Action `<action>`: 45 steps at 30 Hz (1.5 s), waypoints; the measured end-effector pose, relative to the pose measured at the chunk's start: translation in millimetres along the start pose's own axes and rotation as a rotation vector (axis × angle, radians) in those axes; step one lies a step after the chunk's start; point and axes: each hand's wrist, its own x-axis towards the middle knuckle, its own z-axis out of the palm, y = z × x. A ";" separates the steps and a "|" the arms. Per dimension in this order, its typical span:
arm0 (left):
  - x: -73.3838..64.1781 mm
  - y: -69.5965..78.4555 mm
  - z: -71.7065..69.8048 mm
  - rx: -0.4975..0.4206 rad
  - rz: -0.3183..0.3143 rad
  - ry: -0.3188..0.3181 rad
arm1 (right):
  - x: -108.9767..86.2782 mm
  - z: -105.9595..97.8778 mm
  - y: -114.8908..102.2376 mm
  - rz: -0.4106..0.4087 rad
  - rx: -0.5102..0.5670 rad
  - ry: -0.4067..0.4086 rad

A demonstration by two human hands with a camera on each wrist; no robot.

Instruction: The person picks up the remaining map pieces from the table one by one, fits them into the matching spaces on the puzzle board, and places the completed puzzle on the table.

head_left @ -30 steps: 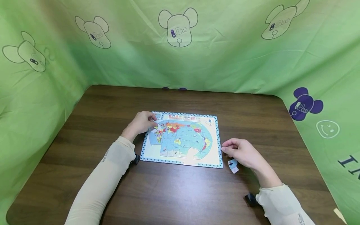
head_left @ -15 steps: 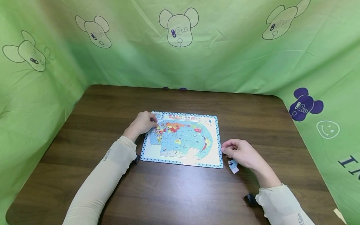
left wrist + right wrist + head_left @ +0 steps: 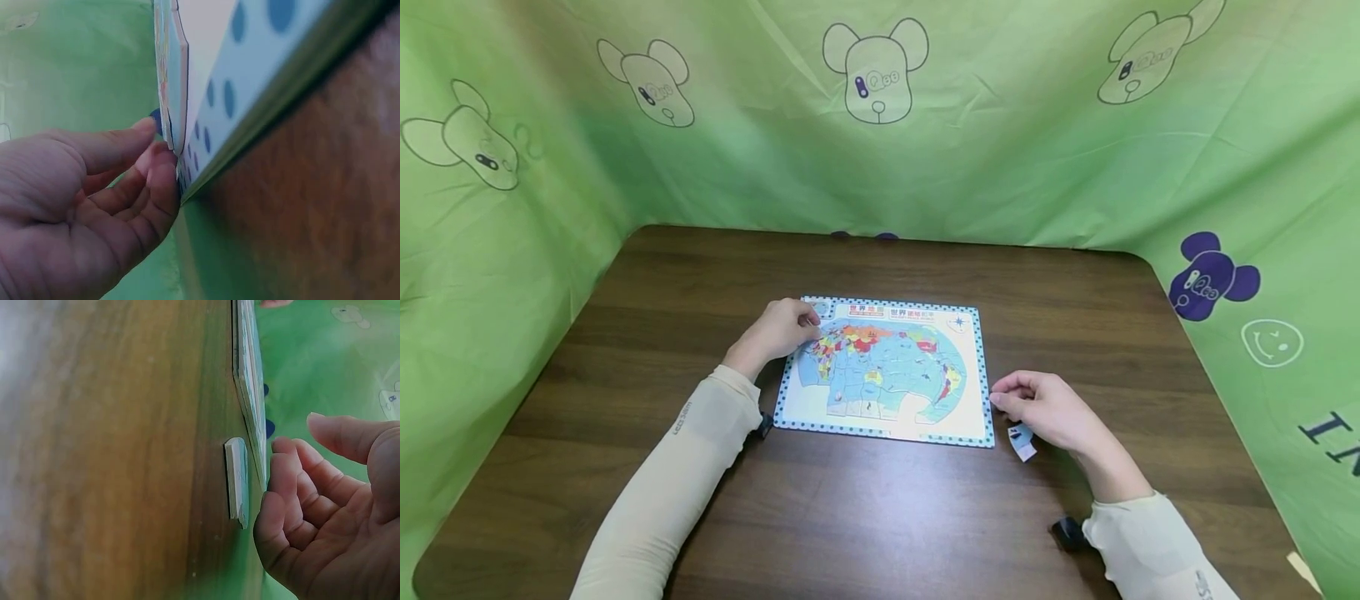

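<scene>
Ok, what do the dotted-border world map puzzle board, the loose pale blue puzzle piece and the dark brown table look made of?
Dotted-border world map puzzle board: probably printed cardboard, matte; the right wrist view shows a thin layered edge.
Loose pale blue puzzle piece: likely thick card or foam with a printed face, its pale edge uniform.
Dark brown table: wood-grain surface with soft sheen, possibly laminate.

A dark brown wooden table (image 3: 880, 517) stands inside green cloth walls (image 3: 1000, 150). The cloth has printed bear heads (image 3: 874, 71) and one purple bear (image 3: 1212, 276).
</scene>
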 end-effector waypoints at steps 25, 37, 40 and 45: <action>-29.4 -9.2 -22.1 -0.016 0.066 -0.005 | -3.0 0.6 4.2 -0.014 -0.035 -0.007; -71.6 -29.0 -32.3 0.017 0.102 -0.056 | -7.0 -3.1 7.5 -0.020 -0.076 -0.009; -80.1 -33.5 -29.4 0.043 0.097 -0.111 | -9.2 -5.1 8.5 -0.029 -0.085 -0.006; -91.6 -37.3 -23.5 0.104 0.047 -0.185 | -13.2 -7.8 10.9 -0.037 -0.098 0.004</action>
